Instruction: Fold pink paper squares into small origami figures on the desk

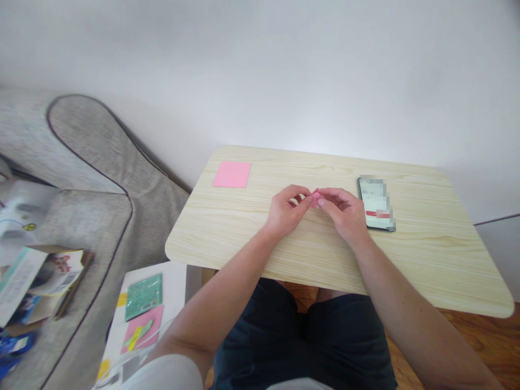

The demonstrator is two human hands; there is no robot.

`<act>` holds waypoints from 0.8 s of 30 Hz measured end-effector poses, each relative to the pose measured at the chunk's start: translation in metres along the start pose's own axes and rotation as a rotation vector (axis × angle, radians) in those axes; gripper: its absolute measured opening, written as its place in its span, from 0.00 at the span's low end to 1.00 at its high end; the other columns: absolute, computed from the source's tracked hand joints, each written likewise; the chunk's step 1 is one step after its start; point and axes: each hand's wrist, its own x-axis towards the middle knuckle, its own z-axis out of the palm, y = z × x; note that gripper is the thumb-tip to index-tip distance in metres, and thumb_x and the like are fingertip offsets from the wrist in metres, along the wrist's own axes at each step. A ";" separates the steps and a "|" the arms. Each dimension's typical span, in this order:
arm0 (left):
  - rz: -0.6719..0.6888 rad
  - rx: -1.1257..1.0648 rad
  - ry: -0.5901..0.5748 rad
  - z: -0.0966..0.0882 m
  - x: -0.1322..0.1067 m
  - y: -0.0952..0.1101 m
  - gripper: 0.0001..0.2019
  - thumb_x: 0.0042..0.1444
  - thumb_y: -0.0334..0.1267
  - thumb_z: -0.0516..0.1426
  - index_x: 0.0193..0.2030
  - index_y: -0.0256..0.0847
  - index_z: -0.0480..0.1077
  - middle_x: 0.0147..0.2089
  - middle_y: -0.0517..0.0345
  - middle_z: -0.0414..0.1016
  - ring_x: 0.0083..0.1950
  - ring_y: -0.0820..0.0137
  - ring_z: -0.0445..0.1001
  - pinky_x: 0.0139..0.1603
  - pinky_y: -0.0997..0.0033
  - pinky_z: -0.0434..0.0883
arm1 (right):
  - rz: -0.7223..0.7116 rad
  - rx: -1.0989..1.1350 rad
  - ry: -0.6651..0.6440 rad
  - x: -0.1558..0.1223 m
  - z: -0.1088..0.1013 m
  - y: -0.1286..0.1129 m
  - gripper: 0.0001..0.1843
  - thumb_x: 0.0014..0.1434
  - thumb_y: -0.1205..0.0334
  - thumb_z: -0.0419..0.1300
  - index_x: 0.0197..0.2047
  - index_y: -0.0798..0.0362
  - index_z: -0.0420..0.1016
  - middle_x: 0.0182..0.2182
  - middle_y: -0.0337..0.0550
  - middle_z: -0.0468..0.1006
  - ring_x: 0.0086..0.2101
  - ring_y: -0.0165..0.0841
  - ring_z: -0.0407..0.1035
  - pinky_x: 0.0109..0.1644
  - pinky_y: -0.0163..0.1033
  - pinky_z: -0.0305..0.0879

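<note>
A small folded piece of pink paper (314,198) is pinched between the fingertips of both my hands over the middle of the light wooden table (252,238). My left hand (286,211) curls its fingers around the paper's left side. From the other side, my right hand (341,210) closes thumb and fingers on it. Most of the paper is hidden by the fingers. A flat pink square sheet (232,174) lies at the table's far left corner.
A phone (376,203) with a lit screen lies just right of my right hand. A grey sofa (93,179) with boxes and booklets (36,276) stands to the left. A white surface with coloured papers (142,311) sits below the table's left edge.
</note>
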 end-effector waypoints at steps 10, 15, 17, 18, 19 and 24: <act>-0.012 0.019 -0.079 0.000 0.001 -0.001 0.08 0.63 0.43 0.62 0.41 0.41 0.78 0.40 0.57 0.81 0.39 0.72 0.76 0.34 0.73 0.70 | 0.030 -0.118 -0.003 0.002 -0.004 0.003 0.09 0.61 0.54 0.68 0.42 0.49 0.85 0.38 0.43 0.86 0.38 0.37 0.80 0.48 0.45 0.77; 0.022 0.100 -0.072 -0.001 0.000 -0.001 0.08 0.64 0.43 0.61 0.42 0.42 0.78 0.41 0.57 0.82 0.38 0.72 0.76 0.37 0.71 0.70 | 0.020 -0.122 -0.006 0.001 -0.002 0.001 0.09 0.62 0.55 0.68 0.42 0.49 0.84 0.36 0.43 0.86 0.37 0.37 0.81 0.46 0.44 0.77; 0.037 0.115 -0.068 -0.001 0.000 0.000 0.07 0.65 0.43 0.60 0.42 0.43 0.77 0.40 0.59 0.82 0.38 0.72 0.76 0.37 0.71 0.70 | 0.019 -0.125 -0.004 0.001 -0.002 0.001 0.09 0.62 0.55 0.68 0.41 0.49 0.84 0.35 0.43 0.86 0.37 0.37 0.81 0.46 0.44 0.77; 0.047 0.121 -0.065 -0.001 -0.001 0.000 0.07 0.65 0.42 0.60 0.42 0.43 0.77 0.40 0.59 0.82 0.38 0.72 0.76 0.38 0.71 0.70 | 0.018 -0.130 -0.003 0.000 -0.001 0.001 0.08 0.62 0.55 0.67 0.41 0.50 0.83 0.35 0.43 0.86 0.37 0.37 0.81 0.46 0.44 0.77; 0.057 0.126 -0.062 -0.001 -0.001 0.000 0.07 0.65 0.42 0.60 0.42 0.43 0.77 0.40 0.59 0.82 0.38 0.72 0.76 0.38 0.71 0.70 | 0.016 -0.138 -0.001 0.000 -0.001 0.001 0.08 0.62 0.55 0.67 0.41 0.50 0.83 0.35 0.43 0.86 0.37 0.37 0.81 0.45 0.43 0.77; 0.099 0.135 -0.042 -0.001 0.000 -0.001 0.05 0.65 0.40 0.61 0.40 0.42 0.76 0.39 0.60 0.81 0.39 0.73 0.76 0.40 0.71 0.70 | -0.010 -0.207 0.040 0.000 0.000 0.001 0.07 0.62 0.56 0.67 0.39 0.50 0.82 0.35 0.42 0.85 0.35 0.35 0.80 0.43 0.42 0.77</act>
